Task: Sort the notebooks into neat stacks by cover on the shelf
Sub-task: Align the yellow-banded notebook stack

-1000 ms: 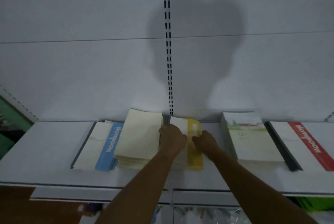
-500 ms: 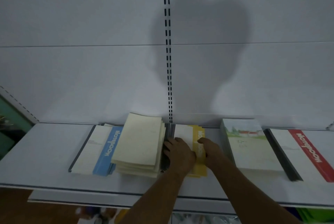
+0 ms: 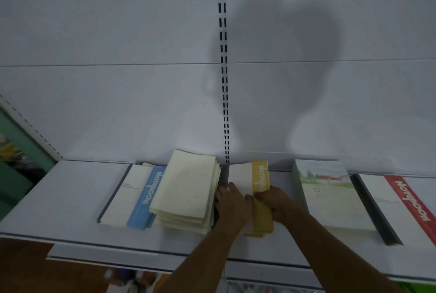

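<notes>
Two hands meet on the yellow notebooks in the lower middle of the frame, on the shelf. The left hand lies flat on top. The right hand pinches the yellow edge. A cream stack sits just left.

Both forearms bare; no sleeves, hands ungloved.

A pale grey back panel fills the upper frame, crossed by a thin horizontal seam. A slotted upright runs down its centre. A dark shadow falls right of centre. At the far left edge stands a green surface.
</notes>
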A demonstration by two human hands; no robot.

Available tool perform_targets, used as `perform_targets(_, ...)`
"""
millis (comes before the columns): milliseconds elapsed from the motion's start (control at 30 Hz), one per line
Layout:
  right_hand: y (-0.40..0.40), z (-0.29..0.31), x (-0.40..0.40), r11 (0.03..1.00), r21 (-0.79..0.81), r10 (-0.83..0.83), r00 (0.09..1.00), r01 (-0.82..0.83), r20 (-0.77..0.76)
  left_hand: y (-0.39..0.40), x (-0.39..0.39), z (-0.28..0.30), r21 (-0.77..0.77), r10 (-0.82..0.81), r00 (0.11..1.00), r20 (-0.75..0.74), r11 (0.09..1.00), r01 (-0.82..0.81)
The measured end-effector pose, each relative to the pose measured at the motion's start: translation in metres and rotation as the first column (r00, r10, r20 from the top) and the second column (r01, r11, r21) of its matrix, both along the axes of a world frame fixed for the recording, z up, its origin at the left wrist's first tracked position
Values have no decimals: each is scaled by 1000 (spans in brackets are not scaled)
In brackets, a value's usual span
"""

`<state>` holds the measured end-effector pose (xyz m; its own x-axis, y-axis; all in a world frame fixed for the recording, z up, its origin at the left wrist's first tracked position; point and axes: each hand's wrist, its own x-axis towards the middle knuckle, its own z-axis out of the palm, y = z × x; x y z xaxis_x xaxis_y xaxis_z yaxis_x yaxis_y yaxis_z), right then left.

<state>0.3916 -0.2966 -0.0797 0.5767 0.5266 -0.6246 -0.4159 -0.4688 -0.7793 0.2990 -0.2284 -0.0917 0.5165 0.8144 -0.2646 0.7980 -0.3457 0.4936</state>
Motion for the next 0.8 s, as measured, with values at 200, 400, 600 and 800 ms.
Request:
perform_targets(200, -20, 13, 24, 991, 130, -70, 979, 46, 191, 1, 6, 20, 124, 137, 946, 294, 976, -180)
perform_targets(400, -51, 51, 32, 939, 345, -74, 965, -19, 253, 17, 16, 26, -414, 213, 762, 611, 907, 79)
perform_targets(600, -38, 34, 5, 930, 337, -253, 921, 147, 296, 12, -1, 10, -465, 260, 607, 751, 861, 206)
perform_targets(800, -42, 23, -19, 899, 418, -286, 898, 130, 336, 1, -14, 5, -435, 239, 578, 780, 871, 227)
